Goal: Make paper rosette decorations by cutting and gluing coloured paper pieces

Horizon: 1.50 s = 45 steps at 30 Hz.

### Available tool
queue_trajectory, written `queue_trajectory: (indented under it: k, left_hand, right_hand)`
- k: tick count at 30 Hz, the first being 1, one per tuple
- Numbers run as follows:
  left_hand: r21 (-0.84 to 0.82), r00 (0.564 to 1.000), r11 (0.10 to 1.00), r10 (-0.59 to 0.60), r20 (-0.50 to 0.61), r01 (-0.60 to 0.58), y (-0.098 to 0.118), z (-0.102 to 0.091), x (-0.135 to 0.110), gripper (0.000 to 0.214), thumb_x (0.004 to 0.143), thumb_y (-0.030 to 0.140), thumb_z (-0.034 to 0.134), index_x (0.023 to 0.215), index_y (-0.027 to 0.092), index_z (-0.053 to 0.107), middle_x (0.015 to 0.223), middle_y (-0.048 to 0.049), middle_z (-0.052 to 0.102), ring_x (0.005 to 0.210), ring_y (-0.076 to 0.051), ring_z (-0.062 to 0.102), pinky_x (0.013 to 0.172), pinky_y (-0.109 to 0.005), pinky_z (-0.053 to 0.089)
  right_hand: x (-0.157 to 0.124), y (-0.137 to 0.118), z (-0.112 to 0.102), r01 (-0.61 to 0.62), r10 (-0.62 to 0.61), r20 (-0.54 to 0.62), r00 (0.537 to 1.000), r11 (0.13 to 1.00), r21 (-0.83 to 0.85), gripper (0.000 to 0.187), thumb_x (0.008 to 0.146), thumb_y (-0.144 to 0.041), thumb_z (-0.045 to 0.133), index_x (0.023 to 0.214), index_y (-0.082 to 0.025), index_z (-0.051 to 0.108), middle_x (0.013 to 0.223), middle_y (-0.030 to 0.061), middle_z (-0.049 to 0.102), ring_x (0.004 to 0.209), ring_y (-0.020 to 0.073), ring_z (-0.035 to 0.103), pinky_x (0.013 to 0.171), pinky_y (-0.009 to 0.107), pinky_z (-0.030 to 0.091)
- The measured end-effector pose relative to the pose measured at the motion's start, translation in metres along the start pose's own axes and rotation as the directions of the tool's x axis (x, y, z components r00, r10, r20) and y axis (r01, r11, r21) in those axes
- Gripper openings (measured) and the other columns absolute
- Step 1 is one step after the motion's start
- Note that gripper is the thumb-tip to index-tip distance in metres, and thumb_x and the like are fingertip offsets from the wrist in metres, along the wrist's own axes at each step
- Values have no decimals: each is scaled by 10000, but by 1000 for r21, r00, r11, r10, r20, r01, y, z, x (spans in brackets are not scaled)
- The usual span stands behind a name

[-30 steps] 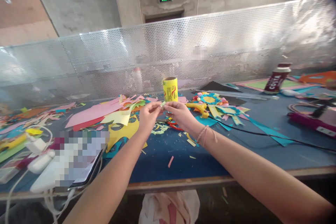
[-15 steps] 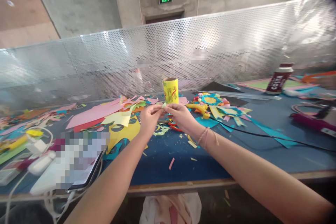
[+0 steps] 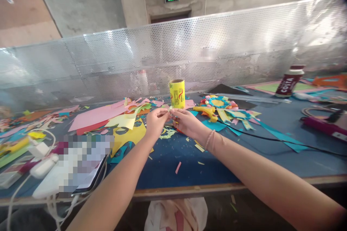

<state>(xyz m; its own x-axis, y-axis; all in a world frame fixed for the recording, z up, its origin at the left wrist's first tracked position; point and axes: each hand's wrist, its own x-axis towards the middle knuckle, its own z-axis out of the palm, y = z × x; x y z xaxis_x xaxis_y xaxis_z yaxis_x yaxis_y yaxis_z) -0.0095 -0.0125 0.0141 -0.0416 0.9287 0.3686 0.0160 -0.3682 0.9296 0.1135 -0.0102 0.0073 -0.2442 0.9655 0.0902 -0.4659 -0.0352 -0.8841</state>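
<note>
1. A small pale-green piece [image 3: 170, 108] is pinched by the left hand [image 3: 156, 121] and the right hand [image 3: 187, 122]; each grip is closed on it; it is held above the counter [image 3: 206, 175], in front of a yellow tube [image 3: 177, 94];
2. A yellow corded tool [image 3: 208, 112] is laid to the right, near a paper rosette [image 3: 217, 102];
3. A holed yellow sheet [image 3: 135, 134] is spread to the left, near a pink sheet [image 3: 94, 115].

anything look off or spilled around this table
Yes: a green scrap and a pale scrap lie below the table's front edge, apparently on the floor, as if dropped. The maroon COSTA bottle looks tilted, though lens distortion may explain that.
</note>
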Motion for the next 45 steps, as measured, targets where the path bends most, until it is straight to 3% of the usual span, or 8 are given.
queue_trajectory:
  k: [3,8,11,18,24,29,34,45]
  left_hand:
    - [60,1000,998,18,5,-18,-3,-1,2,149,646,259,660,736,140,650,667,-51,668,609,-172,633,621,-308,528]
    - [171,994,980,99,43,-105,-7,-3,4,117,662,219,625,749,152,668,684,-49,675,651,-177,639,649,-300,519]
    - [186,992,975,106,75,-119,-6,-4,3,124,674,208,605,765,154,670,696,-49,680,664,-178,644,654,-296,519]
    - [211,992,972,87,89,-105,-4,-1,0,123,703,193,571,769,140,660,712,-62,683,658,-175,649,652,-302,529]
    - [135,994,989,50,93,-62,-5,-2,3,122,692,223,607,762,137,657,676,-56,678,631,-167,646,644,-304,536]
    - [-10,997,999,-46,68,46,-3,-3,5,177,635,255,677,752,127,645,648,-49,670,598,-160,637,647,-317,540]
    - [-66,993,994,-85,79,90,-1,-2,4,186,612,280,698,716,132,651,624,-43,664,605,-169,639,659,-333,538]
    - [-197,964,950,-213,157,242,-3,1,2,237,537,271,751,661,125,611,580,-10,616,613,-163,628,688,-343,520]
  right_hand:
    - [1,-1,-1,65,-65,5,998,982,-179,237,602,-344,712,686,-157,591,686,-3,550,589,64,482,488,171,396]
    - [4,-1,-4,228,-240,32,970,865,-448,240,639,-368,671,636,-156,557,632,-13,540,523,59,457,464,189,371]
    - [3,-1,-5,226,-236,27,971,880,-418,243,627,-356,679,615,-157,542,616,-22,529,523,58,456,460,187,352]
    - [2,1,-4,21,-21,-10,1000,998,-52,252,525,-281,759,625,-154,565,620,-25,532,589,64,488,512,184,375]
    - [5,3,-6,-33,33,42,999,999,11,231,588,-289,740,680,-145,584,642,-22,525,562,40,445,507,163,368]
    - [3,-4,-4,92,-94,-13,995,988,-121,265,609,-335,710,764,-172,569,702,-21,542,601,61,479,517,182,378]
    - [6,-3,-8,263,-278,26,960,870,-418,330,659,-377,649,922,-193,576,829,12,595,728,107,550,610,224,433]
    - [8,-7,-9,339,-380,48,924,754,-562,198,668,-356,611,750,-176,598,686,1,588,654,117,531,659,268,429]
